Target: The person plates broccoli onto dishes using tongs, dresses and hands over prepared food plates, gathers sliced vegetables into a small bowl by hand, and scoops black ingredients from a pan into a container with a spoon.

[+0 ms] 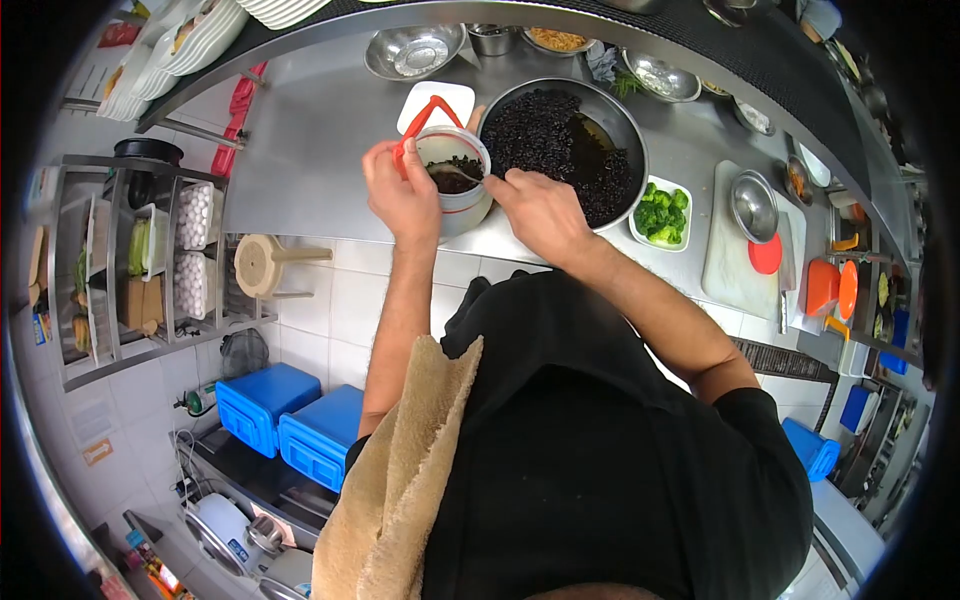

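A white tub [466, 219] with a red handle [428, 108] stands at the counter's front edge, dark beans or grains inside it. My left hand [403, 190] is closed on the tub's rim and handle at its left side. With my right hand [541, 212] I grip a metal spoon [458, 172], whose bowl is down in the tub. Right behind my right hand is a large metal bowl [643, 150] of the same dark food, with some liquid showing in the middle. A white dish of broccoli [662, 212] sits to its right.
A cutting board [722, 262] at the right carries a small metal bowl [754, 205], a red disc [765, 254] and a knife [785, 275]. Metal bowls [415, 50] line the counter's back under an overhead shelf. A stool [259, 266] stands at the left.
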`<state>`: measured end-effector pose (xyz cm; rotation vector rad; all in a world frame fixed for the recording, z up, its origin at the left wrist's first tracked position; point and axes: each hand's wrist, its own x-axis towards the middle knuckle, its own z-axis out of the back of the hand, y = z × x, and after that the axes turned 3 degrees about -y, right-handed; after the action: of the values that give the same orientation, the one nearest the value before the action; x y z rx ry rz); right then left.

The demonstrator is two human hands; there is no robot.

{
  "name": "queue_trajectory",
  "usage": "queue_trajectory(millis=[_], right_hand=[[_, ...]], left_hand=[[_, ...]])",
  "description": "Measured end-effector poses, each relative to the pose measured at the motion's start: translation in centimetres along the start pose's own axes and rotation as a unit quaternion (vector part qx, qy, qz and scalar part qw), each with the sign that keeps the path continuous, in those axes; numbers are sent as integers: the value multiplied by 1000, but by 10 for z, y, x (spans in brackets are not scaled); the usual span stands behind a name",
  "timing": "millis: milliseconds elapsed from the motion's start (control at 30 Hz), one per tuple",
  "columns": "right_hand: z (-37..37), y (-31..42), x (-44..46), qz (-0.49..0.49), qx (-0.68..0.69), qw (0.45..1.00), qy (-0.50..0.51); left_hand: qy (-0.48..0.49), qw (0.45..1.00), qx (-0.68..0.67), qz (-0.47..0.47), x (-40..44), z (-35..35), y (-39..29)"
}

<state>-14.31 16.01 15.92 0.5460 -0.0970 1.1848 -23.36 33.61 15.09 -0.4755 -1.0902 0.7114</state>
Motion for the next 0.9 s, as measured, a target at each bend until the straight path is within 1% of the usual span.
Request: queue_trajectory(millis=[133,167,300,400,533,633,700,733,767,900], right_hand=[[18,-6,12,16,-33,999,10],[24,-5,16,19,-31,999,-5],[61,0,37,63,-57,995,45],[73,7,58,169,-93,978,74],[27,10,84,269,-167,934,167],[-12,9,106,323,-216,894,223],[-23,1,114,335,-181,904,193],[-24,-4,114,337,-164,910,178],[-24,-7,113,336,-158,910,186],[-34,-16,107,318,-149,926,137]], left_hand=[[-8,1000,-16,-8,-5,5,12],[-12,1000,-19,-14,-6,5,15],[-10,999,-39,-13,-8,9,13],[-17,998,-52,-16,-9,9,13],[-15,998,-61,-3,-12,9,14],[-10,997,-72,17,-11,11,18],[-10,995,-87,46,-12,13,20],[-15,996,-78,47,-13,14,22],[-19,996,-71,46,-11,13,24],[-12,995,-72,64,-7,11,28]])
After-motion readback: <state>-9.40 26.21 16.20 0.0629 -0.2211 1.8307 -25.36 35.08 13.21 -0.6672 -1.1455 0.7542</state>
